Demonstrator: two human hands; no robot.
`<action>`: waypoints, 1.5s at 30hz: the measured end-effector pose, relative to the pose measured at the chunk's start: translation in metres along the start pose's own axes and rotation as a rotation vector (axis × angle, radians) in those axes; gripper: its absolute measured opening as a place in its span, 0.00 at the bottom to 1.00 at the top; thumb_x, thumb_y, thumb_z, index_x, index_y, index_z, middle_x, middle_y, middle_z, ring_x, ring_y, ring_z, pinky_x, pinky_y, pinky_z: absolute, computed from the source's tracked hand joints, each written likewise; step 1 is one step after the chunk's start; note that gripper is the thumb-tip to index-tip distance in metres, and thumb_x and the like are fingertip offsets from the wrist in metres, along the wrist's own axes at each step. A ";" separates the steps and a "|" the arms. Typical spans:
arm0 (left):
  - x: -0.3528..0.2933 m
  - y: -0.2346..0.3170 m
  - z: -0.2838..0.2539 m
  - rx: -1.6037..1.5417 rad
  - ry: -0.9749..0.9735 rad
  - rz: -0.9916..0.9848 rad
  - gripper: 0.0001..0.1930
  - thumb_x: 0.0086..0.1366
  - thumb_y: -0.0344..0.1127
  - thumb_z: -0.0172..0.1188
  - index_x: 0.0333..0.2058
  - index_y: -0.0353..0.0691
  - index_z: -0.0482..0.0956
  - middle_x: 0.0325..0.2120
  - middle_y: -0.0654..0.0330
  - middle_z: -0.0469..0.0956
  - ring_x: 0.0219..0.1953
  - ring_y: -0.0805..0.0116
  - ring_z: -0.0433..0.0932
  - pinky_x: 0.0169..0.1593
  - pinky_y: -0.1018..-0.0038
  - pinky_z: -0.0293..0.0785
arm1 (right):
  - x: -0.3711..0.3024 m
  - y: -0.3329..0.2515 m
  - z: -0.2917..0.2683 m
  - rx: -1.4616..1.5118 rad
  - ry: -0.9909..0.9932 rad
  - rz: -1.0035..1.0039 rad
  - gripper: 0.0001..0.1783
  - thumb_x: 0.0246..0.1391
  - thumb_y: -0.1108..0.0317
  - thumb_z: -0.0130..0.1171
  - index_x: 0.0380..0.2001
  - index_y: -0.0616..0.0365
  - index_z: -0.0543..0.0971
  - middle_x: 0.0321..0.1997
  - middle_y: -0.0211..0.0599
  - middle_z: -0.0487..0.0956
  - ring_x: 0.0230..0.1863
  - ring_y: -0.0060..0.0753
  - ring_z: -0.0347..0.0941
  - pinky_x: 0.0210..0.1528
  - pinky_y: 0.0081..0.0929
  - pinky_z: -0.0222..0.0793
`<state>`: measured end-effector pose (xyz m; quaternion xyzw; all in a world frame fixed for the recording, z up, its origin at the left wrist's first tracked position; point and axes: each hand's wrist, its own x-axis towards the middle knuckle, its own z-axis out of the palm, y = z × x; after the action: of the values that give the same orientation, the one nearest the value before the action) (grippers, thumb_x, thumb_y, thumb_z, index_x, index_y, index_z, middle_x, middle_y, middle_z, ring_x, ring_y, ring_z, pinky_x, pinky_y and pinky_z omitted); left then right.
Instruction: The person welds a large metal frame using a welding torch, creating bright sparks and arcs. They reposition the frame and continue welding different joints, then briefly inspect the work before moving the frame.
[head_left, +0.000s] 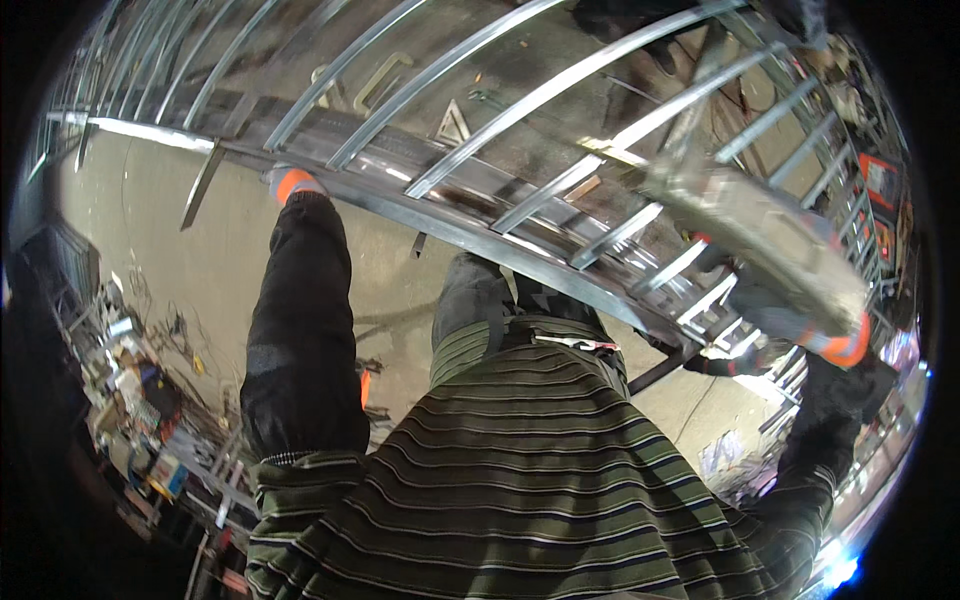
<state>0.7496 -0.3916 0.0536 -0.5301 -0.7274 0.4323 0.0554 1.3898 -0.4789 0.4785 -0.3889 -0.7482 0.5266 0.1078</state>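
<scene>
A long frame of bare metal channels stretches across the view, its near rail (440,222) running in front of my legs. My left hand (292,184), in a grey glove with an orange cuff, is closed on this rail at the left. At the right, my gloved right hand (815,335) grips the near end of a bulky grey-beige tool (765,232). The tool is smeared by motion, so its exact kind does not show. It extends over the frame's right part, with a narrow, bright end pointing toward the middle. The right fingers are partly hidden behind its body.
Scraps and offcuts (140,400) lie heaped at the lower left. Red-orange boxes (880,185) stand at the far right. Through the bars, a triangular metal piece (453,122) shows on the floor (200,270). Someone's dark shoe (660,55) is visible beyond the frame.
</scene>
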 end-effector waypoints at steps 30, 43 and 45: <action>-0.056 -0.002 -0.069 -2.356 0.100 -0.765 0.27 0.73 0.53 0.54 0.51 0.31 0.79 0.48 0.50 0.84 0.45 0.52 0.82 0.49 0.62 0.78 | 0.165 0.099 0.093 0.522 -0.247 0.030 0.37 0.54 0.60 0.75 0.65 0.61 0.74 0.64 0.44 0.77 0.61 0.36 0.75 0.62 0.33 0.70; -0.068 -0.039 -0.049 -1.981 -0.213 0.080 0.23 0.68 0.51 0.59 0.54 0.43 0.80 0.50 0.58 0.84 0.49 0.58 0.83 0.51 0.65 0.78 | 0.162 0.094 0.090 0.420 -0.266 0.051 0.37 0.53 0.66 0.75 0.65 0.60 0.73 0.64 0.43 0.76 0.62 0.36 0.74 0.63 0.33 0.68; -0.057 -0.023 -0.042 -1.898 -0.050 -0.095 0.23 0.68 0.51 0.59 0.54 0.43 0.80 0.50 0.58 0.84 0.48 0.58 0.83 0.51 0.65 0.78 | 0.161 0.092 0.089 0.449 -0.274 0.146 0.37 0.53 0.67 0.75 0.65 0.60 0.73 0.65 0.42 0.76 0.63 0.36 0.74 0.63 0.33 0.67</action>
<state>0.7802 -0.4160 0.1166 -0.3145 -0.7967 -0.3305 -0.3964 1.2739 -0.4166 0.3209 -0.3334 -0.5905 0.7332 0.0508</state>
